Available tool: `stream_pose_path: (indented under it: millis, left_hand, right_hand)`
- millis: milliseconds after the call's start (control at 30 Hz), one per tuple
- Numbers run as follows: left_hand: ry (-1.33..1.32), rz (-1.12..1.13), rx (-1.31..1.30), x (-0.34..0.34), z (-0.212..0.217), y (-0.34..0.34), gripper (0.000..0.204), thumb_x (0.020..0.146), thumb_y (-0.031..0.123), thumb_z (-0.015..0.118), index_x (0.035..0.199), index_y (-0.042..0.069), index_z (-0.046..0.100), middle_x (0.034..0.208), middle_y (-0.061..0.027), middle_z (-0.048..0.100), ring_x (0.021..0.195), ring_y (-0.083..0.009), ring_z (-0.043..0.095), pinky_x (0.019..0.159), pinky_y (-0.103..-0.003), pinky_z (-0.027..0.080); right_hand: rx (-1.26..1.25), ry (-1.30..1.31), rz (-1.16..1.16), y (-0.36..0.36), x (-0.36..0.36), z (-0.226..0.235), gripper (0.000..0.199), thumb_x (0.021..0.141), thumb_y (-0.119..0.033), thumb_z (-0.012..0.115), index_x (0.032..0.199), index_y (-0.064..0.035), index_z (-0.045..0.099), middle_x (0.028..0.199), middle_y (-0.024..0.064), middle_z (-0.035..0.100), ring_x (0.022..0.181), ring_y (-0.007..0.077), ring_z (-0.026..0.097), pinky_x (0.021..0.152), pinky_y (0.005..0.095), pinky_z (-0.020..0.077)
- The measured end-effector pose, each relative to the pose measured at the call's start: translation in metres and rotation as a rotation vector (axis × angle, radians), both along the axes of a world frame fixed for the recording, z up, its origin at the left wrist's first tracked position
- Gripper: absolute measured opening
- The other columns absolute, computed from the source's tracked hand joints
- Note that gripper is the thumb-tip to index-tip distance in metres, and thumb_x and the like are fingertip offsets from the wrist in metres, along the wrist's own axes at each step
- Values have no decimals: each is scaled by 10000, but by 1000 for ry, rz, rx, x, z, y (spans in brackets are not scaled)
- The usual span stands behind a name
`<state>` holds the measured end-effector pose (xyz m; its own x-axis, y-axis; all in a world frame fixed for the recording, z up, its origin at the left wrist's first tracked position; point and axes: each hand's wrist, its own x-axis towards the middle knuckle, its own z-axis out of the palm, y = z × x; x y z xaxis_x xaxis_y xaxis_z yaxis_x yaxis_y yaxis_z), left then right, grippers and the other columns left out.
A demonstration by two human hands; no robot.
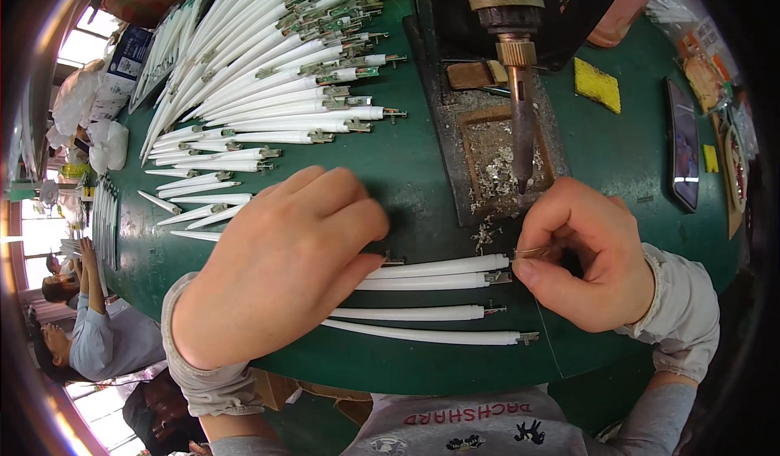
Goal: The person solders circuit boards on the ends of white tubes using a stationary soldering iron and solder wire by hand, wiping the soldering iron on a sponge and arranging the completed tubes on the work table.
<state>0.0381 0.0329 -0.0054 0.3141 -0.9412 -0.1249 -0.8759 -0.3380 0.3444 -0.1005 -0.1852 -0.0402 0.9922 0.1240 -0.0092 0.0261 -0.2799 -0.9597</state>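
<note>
My right hand (pixel 581 253) is closed, thumb and forefinger pinching a thin wire (pixel 532 251) at the metal end of a white tapered tube (pixel 439 267). More white tapered tubes (pixel 422 313) lie side by side below it, small metal parts at their right ends. Over their left portions hovers my left hand (pixel 284 265), its fingers curled and pressed together. A small metal tip shows beside its thumb; what those fingers hold is hidden. Between and above my hands, a soldering iron (pixel 524 123) points downward over a tray (pixel 465 155) strewn with solder scraps.
A large fan of white tubes with circuit ends (pixel 268 74) covers the table's far left. To the right are a yellow sponge (pixel 597 86), a phone (pixel 682 147) and a pink container (pixel 630 9). Another person (pixel 114 338) sits at the left.
</note>
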Motion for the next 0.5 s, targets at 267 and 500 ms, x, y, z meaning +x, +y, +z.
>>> stream_pose_path:
  millis: [267,500]
  left_hand:
    - [151,11,24,1,-4,-3,189,679,47,668,846,34,581,777,-91,549,753,-275,552,649,-339,449]
    - [647,34,-52,-1,6,-25,216,744,36,665,946,-2,600,843,-102,612,698,-166,599,638,-269,474]
  right_hand:
    - [-40,-37,19,1,1,2,118,751,-5,606,828,-7,517,718,34,543,561,62,534,472,198,414]
    - [101,121,-40,3,-3,8,164,767,-15,605,901,1,512,744,40,562,620,58,550,507,183,418]
